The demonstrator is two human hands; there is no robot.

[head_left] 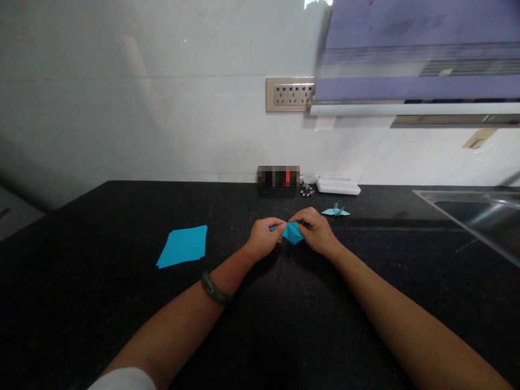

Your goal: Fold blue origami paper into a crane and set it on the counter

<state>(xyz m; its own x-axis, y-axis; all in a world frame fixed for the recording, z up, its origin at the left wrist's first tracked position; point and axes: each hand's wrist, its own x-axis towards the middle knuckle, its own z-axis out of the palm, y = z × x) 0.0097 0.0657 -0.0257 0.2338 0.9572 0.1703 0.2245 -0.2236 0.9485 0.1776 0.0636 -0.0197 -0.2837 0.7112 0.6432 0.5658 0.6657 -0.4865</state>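
Observation:
Both of my hands meet over the black counter (284,325), pinching a partly folded blue paper (292,232) between them. My left hand (265,237) grips its left end with closed fingers; a dark bangle sits on that wrist. My right hand (314,229) holds the right side, fingers curled over the fold. A finished blue paper crane (336,211) lies on the counter just behind my right hand. A small stack of flat blue paper sheets (182,246) rests to the left of my left hand.
A steel sink (479,216) is set into the counter at the right. A white flat box (338,186) and a small dark trinket (306,189) sit by the white wall under a socket strip (290,95). A range hood (414,59) hangs overhead, right.

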